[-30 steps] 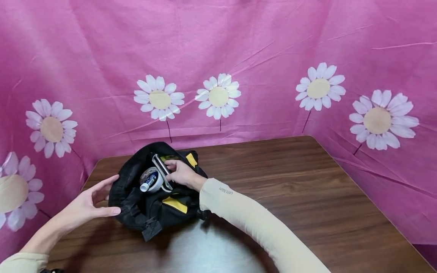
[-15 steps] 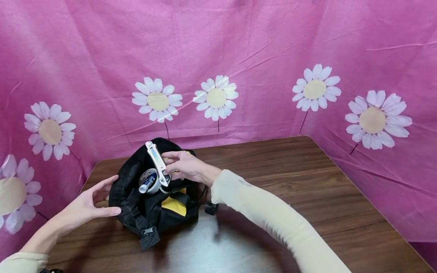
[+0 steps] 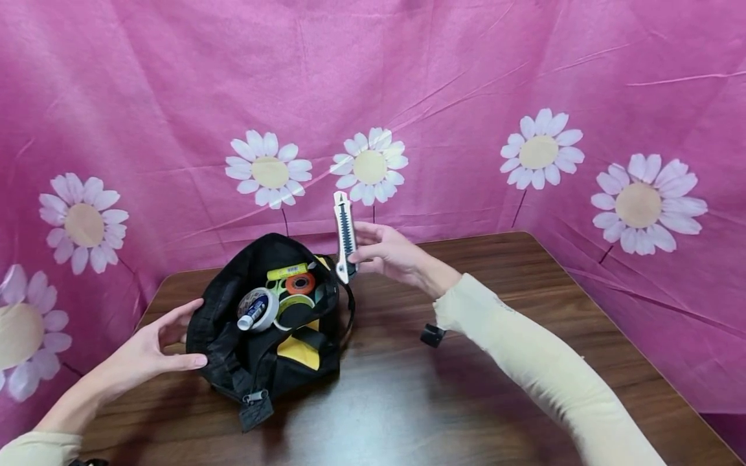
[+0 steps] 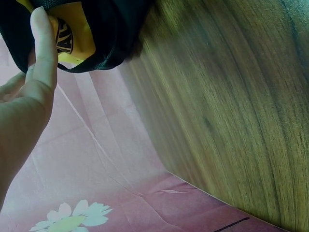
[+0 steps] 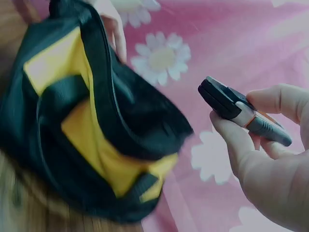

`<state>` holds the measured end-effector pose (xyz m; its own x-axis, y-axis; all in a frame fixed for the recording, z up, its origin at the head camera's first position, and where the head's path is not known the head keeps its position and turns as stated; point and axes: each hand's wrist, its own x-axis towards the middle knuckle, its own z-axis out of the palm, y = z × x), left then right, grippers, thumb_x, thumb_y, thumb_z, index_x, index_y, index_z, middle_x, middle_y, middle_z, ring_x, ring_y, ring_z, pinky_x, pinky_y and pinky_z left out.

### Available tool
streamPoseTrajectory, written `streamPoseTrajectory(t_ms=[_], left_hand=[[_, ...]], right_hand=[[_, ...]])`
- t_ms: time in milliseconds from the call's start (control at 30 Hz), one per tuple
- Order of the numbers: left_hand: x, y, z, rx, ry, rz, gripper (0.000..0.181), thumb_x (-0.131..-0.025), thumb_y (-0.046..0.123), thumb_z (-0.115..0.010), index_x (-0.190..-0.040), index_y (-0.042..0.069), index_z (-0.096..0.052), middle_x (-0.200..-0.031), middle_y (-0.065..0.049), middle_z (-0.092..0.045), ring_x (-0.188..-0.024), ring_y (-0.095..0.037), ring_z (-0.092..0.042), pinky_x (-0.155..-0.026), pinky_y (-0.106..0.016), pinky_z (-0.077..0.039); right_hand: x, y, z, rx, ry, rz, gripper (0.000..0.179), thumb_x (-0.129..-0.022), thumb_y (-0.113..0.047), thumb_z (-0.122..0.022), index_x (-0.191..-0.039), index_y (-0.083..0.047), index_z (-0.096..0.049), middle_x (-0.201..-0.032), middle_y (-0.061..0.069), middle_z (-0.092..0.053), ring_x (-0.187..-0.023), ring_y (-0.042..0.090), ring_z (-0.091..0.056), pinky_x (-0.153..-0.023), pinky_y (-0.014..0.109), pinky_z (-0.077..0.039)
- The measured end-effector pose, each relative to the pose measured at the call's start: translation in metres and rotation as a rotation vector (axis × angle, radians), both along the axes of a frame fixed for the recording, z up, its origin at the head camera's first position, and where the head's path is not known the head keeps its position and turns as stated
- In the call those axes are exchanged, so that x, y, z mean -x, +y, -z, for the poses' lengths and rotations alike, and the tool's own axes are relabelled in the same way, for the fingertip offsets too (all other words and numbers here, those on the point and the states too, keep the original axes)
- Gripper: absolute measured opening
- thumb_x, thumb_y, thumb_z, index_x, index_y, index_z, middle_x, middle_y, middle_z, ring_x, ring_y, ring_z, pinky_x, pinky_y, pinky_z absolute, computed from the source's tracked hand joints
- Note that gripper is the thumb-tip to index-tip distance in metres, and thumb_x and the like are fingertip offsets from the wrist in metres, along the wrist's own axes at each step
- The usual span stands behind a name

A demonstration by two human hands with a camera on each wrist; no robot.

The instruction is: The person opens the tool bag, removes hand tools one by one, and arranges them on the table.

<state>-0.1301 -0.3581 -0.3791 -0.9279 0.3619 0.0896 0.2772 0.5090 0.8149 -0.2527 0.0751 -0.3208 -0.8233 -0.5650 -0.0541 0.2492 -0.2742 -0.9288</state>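
My right hand (image 3: 387, 252) pinches a utility knife (image 3: 345, 236), held upright above the table just right of the bag. Its light body has a dark toothed slot down the middle. From the right wrist view, the knife's dark end (image 5: 219, 99) points away from the thumb and fingers. A black and yellow tool bag (image 3: 233, 349) stands open on the table. At its left side my left hand (image 3: 151, 346) holds the rim, thumb in front. Inside lie a white tape roll (image 3: 271, 317) with a blue tube (image 3: 253, 313) in it, a yellow marker (image 3: 287, 271) and an orange roll (image 3: 300, 283).
A yellow-green tape roll (image 3: 281, 318) also sits in the bag. The bag's zipper end (image 3: 255, 408) hangs over its front. Wood-grain table (image 3: 495, 291) extends to the right. A pink cloth with daisies (image 3: 443, 77) hangs behind and along both sides.
My right hand has drawn the utility knife out of the bag and carried it up and right. Rolls beneath it now show. The left hand has stayed at the bag's rim.
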Motion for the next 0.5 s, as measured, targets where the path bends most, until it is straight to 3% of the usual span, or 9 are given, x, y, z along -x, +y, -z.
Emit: streamPoseTrajectory(t_ms=[300,500], left_hand=[[-0.004,-0.003,0.001,0.002,0.011,-0.013,0.086,-0.087,-0.001,-0.077,-0.158,0.005,-0.029,-0.123,0.000,-0.058,-0.106,-0.004,-0.062,-0.077,-0.025,-0.055],[-0.003,0.000,0.005,-0.005,0.007,-0.015,0.087,-0.087,0.000,-0.077,-0.159,0.005,-0.028,-0.125,-0.003,-0.059,-0.109,0.000,-0.059,-0.083,-0.022,-0.053]], right_hand=[[0.017,0.038,0.027,-0.038,-0.017,0.084,0.082,-0.084,0.024,-0.055,-0.156,-0.007,-0.031,-0.133,0.021,-0.051,-0.111,0.032,-0.061,-0.095,0.047,-0.053],[0.021,0.048,0.045,-0.071,-0.021,0.104,0.082,-0.085,0.024,-0.053,-0.158,-0.005,-0.029,-0.136,0.021,-0.052,-0.123,0.039,-0.055,-0.090,0.059,-0.052]])
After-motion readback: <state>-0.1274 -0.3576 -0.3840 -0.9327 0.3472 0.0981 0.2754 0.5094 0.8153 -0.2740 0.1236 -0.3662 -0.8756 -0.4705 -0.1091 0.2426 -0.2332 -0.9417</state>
